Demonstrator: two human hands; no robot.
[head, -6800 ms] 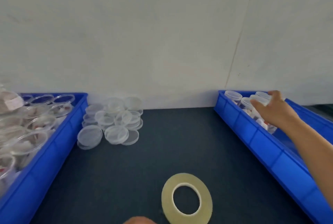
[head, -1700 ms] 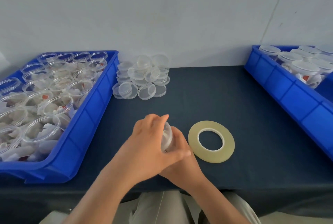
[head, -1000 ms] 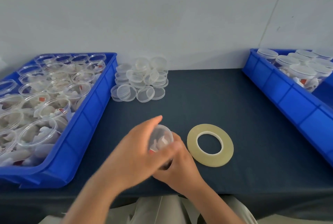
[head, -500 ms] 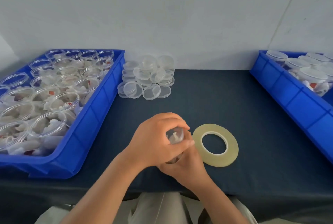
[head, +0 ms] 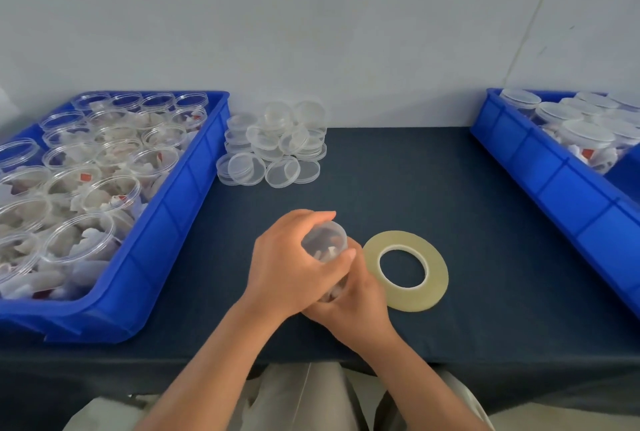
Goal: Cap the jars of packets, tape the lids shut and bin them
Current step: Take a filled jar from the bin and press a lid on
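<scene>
Clear plastic jar (head: 323,245): held just above the tabletop (head: 415,188), near the middle of its front edge, tilted with its top towards the back right. White packets show through the wall. A lid seems to sit on top, but I cannot tell whether it is fully seated.
Left hand (head: 294,267): curled over the jar from above, thumb and fingers wrapped round its upper part.
Right hand (head: 360,302): cups the jar's lower part from the near side. Its fingers are mostly hidden behind the left hand.
Tape roll (head: 436,278): lies flat, just beside the right hand on its right, untouched.
Spare lids (head: 273,146): a loose pile at the back edge, left of the middle.
Left bin (head: 166,222): at the left edge, full of open jars (head: 86,188) of packets.
Right bin (head: 554,188): at the right edge, holding capped jars (head: 585,132).
Step, as I judge it: closing the lid; taping is not yet begun.
Risk, crooked lid: if it goes on askew, the tape would seal it that way.
Risk, spill: with the jar tilted, a loose lid could come off and the packets fall out.
Risk, one-handed hold: reaching for the tape leaves one hand on smooth plastic, which could slip.
Risk, tape end: on a pale, clear roll it may be hard to find.
</scene>
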